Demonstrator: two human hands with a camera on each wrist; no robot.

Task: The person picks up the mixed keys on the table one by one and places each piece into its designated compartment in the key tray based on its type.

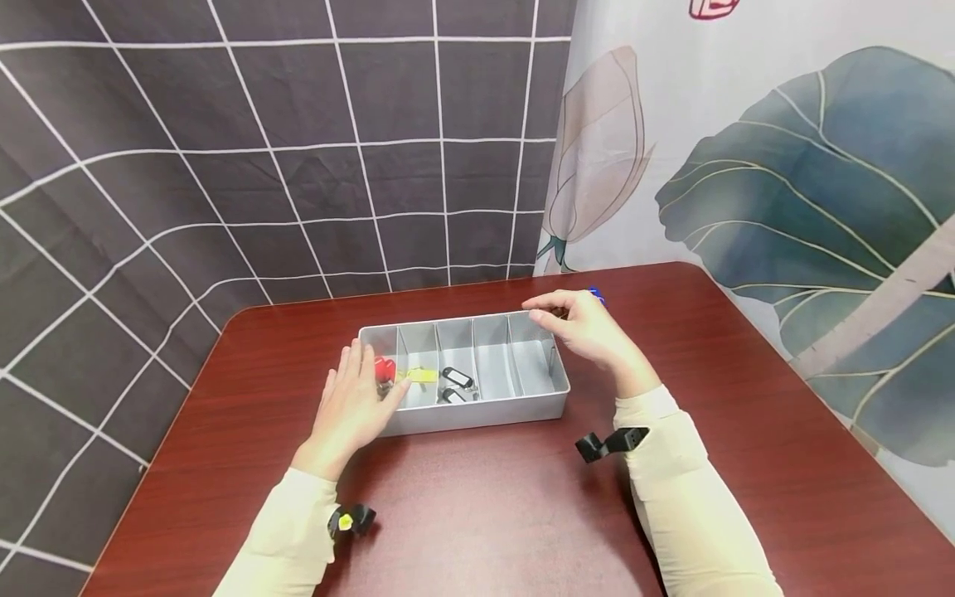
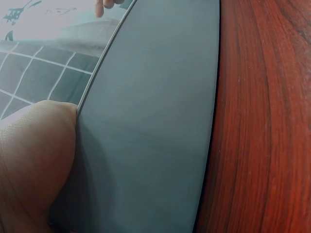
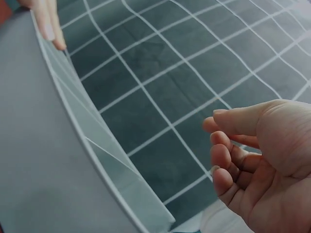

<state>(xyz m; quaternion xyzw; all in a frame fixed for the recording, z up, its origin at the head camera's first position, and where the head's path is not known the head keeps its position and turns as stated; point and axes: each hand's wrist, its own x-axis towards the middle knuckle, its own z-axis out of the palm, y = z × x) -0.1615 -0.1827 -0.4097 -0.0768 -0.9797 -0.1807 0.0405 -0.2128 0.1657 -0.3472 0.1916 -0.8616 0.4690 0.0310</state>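
Long light-grey plastic tray with five compartments [image 1: 477, 415] is set on a dark-red wood-grain table [image 1: 477, 506], in front of both hands. Its left end is touched by the left hand [image 1: 349, 406]: fingers straight, only slightly parted, thumb held apart and extended over the front rim. Right hand [image 1: 589, 330] is held near the back right corner, apart from the tray; its fingers are loosely curled, thumb tip close to the index finger, nothing seen pinched.

Compartments, from left: red glossy tags [image 1: 385, 368] in the first, partly hidden; a yellow plastic tag [image 1: 423, 376] in the second; two black-framed key tags with white labels [image 1: 458, 378] in the third. Small blue object [image 1: 597, 293] is mostly covered by the right hand. Background is filled by dark-grey cloth with white grid lines [image 1: 291, 192] and white leaf-printed cloth [image 1: 806, 186].
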